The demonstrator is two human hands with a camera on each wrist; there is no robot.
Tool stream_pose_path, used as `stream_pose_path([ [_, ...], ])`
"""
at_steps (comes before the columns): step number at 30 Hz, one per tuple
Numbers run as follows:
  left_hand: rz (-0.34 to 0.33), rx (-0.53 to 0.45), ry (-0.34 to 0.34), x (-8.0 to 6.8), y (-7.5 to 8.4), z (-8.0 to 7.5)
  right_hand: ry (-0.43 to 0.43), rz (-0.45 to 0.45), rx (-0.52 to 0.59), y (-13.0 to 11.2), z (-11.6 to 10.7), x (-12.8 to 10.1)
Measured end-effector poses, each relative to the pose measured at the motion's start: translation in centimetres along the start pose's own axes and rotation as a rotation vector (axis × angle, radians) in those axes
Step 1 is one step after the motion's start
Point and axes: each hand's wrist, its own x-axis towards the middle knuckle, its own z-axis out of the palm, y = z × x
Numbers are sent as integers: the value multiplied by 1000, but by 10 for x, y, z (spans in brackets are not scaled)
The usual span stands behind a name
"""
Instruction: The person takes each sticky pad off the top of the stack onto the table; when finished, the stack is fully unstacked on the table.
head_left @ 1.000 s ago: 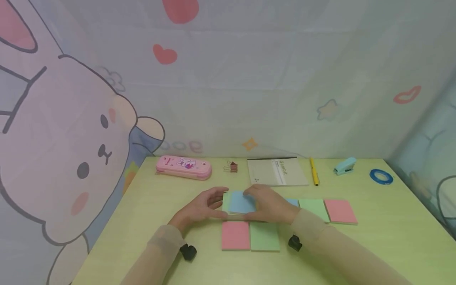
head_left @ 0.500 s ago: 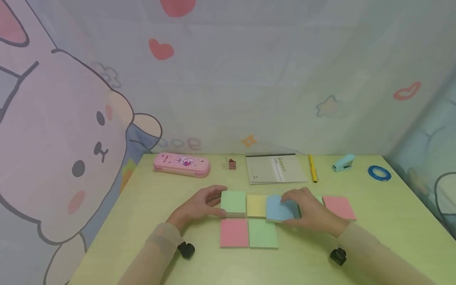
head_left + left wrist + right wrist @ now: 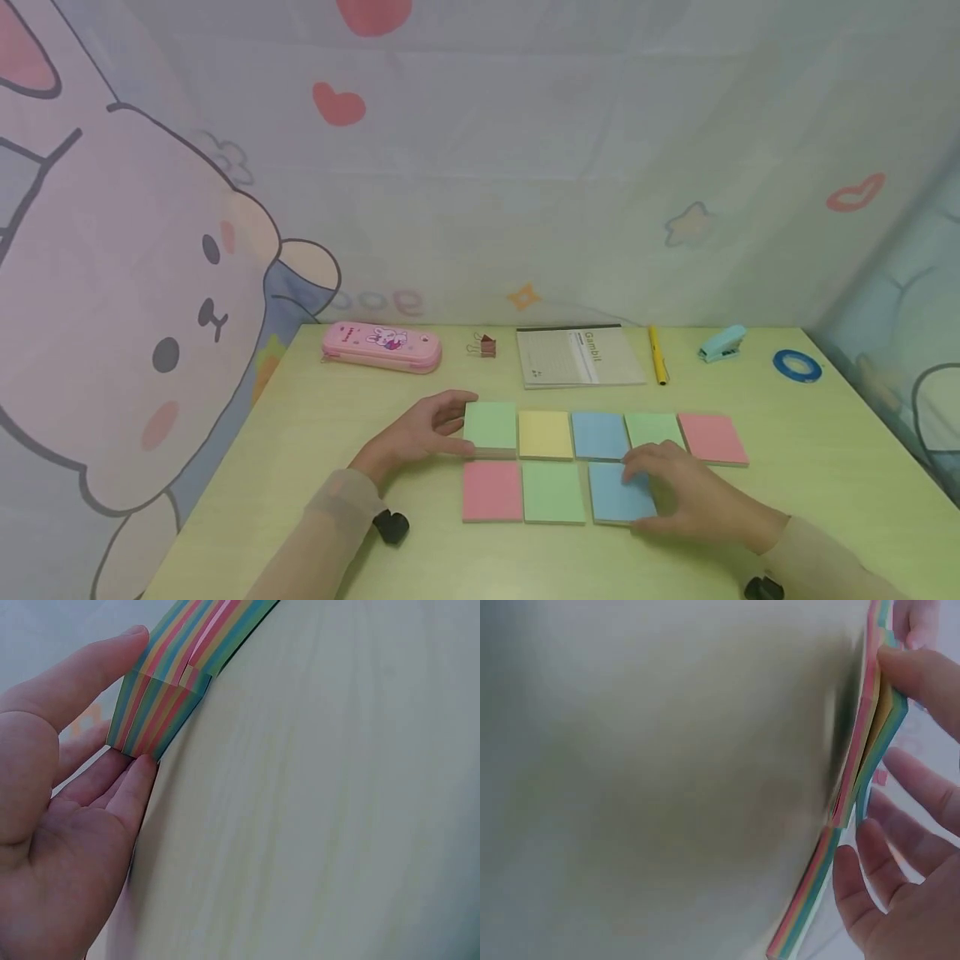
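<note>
Coloured sticky-note pads lie in two rows on the pale green table (image 3: 322, 450). The far row runs green (image 3: 490, 425), yellow (image 3: 545, 434), blue (image 3: 598, 434), green (image 3: 651, 427), pink (image 3: 714, 437). The near row holds a pink pad (image 3: 492, 492), a green pad (image 3: 552, 492) and a blue pad (image 3: 617, 498). My left hand (image 3: 442, 429) holds the far-left green pad (image 3: 157, 705) between thumb and fingers. My right hand (image 3: 647, 492) grips the near blue pad (image 3: 870, 750), thumb (image 3: 922, 675) on one edge and fingers on the other, covering its right part.
Along the table's far edge lie a pink pencil case (image 3: 382, 346), a binder clip (image 3: 483, 344), a notebook (image 3: 577, 356), a yellow pen (image 3: 658, 354), a blue stapler (image 3: 723, 343) and a blue tape roll (image 3: 797, 365). A cartoon-print cloth hangs behind and to the left.
My right hand carried the blue pad from over the left green pad to the right, then down into the near row beside the green pad. The left hand stayed put.
</note>
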Motion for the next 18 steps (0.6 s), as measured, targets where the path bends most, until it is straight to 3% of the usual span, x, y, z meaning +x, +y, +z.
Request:
stream_pose_path([
  [5,-2,0,-1,0,1,0,-33,31,-12,-5,3,-6],
  [12,-1,3,0,0,-1,0,-10,27,-37,-9,5,-3],
  [18,-11,5,3,1,-2,0,-57,59,-18,-11,3,1],
])
